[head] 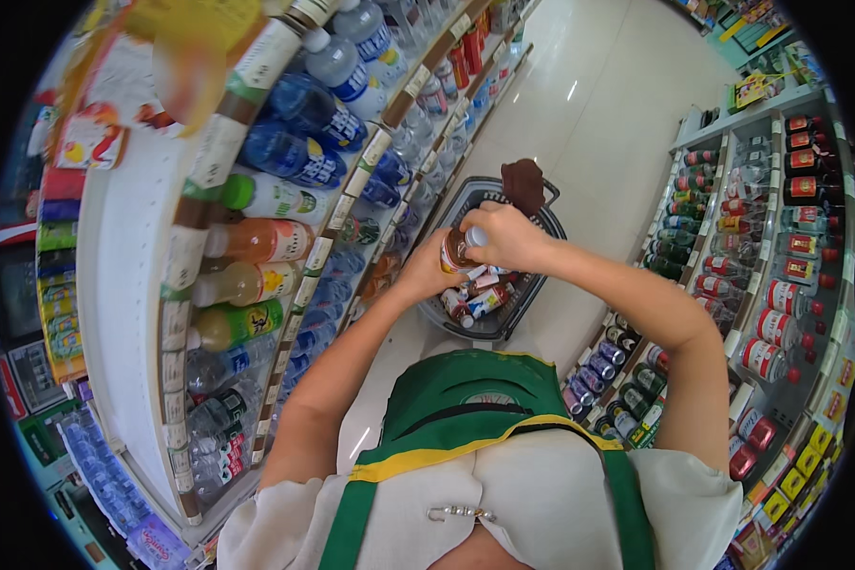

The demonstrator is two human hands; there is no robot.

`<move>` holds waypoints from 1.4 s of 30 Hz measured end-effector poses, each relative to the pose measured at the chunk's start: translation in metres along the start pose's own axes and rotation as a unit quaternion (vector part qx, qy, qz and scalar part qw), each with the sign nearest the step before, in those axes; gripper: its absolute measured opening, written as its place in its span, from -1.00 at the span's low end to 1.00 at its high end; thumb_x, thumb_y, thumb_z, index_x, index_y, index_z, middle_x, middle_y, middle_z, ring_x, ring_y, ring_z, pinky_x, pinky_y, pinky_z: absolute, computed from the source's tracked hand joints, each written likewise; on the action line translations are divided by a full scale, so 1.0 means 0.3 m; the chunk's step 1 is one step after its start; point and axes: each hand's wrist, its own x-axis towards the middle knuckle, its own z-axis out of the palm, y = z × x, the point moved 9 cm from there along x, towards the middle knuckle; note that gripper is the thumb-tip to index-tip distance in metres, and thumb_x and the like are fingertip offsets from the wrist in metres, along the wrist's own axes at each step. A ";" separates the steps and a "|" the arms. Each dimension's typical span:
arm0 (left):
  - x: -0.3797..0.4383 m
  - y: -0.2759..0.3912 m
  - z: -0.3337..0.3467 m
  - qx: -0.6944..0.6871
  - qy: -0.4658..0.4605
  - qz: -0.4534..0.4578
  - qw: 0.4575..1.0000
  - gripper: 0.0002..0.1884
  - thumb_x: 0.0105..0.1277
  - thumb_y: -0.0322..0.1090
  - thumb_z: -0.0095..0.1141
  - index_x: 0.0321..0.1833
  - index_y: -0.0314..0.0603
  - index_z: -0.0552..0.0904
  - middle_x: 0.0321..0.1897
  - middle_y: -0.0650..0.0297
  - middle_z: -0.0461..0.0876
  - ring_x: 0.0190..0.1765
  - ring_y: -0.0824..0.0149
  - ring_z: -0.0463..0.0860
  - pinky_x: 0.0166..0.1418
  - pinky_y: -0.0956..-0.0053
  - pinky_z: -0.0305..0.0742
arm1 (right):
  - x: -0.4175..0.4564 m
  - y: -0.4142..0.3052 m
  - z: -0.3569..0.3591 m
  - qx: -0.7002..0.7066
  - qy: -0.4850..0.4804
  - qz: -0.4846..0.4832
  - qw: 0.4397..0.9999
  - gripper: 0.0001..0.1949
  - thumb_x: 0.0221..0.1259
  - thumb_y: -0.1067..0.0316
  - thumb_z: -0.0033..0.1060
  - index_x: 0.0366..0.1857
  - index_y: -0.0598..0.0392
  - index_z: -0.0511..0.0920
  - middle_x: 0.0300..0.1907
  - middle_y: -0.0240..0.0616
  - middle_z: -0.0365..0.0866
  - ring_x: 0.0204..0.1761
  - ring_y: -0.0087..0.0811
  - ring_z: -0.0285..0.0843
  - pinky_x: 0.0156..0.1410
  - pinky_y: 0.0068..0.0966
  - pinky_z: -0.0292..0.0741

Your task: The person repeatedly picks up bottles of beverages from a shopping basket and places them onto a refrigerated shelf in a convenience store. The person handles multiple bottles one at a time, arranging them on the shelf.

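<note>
A bottle of brown drink (454, 251) with a pale cap (476, 236) is held tilted over a dark grey plastic basket (499, 332). My left hand (426, 272) wraps around the bottle's body. My right hand (507, 235) has its fingers on the cap end; whether the cap is loose cannot be seen. Inside the basket lie several small labelled bottles (487, 301), partly hidden by my hands. A dark brown cloth (524, 187) hangs over the basket's far rim.
Close on the left runs a shelf rack (214, 153) with blue-labelled bottles (296, 153) and juice bottles (260, 241). To the right, another rack holds cola bottles (776, 328) and cans (602, 363). A pale tiled floor (598, 92) stretches between them. My green apron (470, 388) is below.
</note>
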 end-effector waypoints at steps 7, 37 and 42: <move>-0.048 -0.587 0.354 0.026 -0.077 -0.185 0.979 -0.24 0.06 -0.34 0.32 0.38 -0.18 0.30 0.08 -0.02 0.58 0.13 0.04 0.59 0.16 0.32 0.48 | -0.113 0.440 0.503 0.051 -0.044 0.134 0.989 -0.73 -0.11 0.35 0.33 -0.31 0.25 0.57 -0.35 0.15 0.53 -0.20 0.09 0.59 -0.06 -0.16 0.55; -0.088 -0.881 0.396 0.046 -0.096 -0.344 0.933 -0.32 0.14 -0.29 0.23 0.36 -0.18 0.32 0.09 0.02 0.60 0.12 0.06 0.60 0.18 0.28 0.49 | -0.128 0.725 0.947 0.069 -0.145 0.192 0.968 -0.63 -0.07 0.48 0.17 -0.06 0.24 0.55 -0.38 0.16 0.63 -0.27 0.04 0.65 -0.12 -0.19 0.57; -0.127 -0.703 0.294 0.066 -0.072 -0.284 0.954 -0.32 0.15 -0.23 0.27 0.35 -0.17 0.35 0.02 0.01 0.62 0.06 0.08 0.63 0.14 0.29 0.52 | -0.130 0.533 0.703 0.081 -0.094 0.163 0.979 -0.60 -0.05 0.41 0.26 -0.04 0.22 0.55 -0.29 0.18 0.63 -0.17 0.10 0.61 -0.05 -0.14 0.54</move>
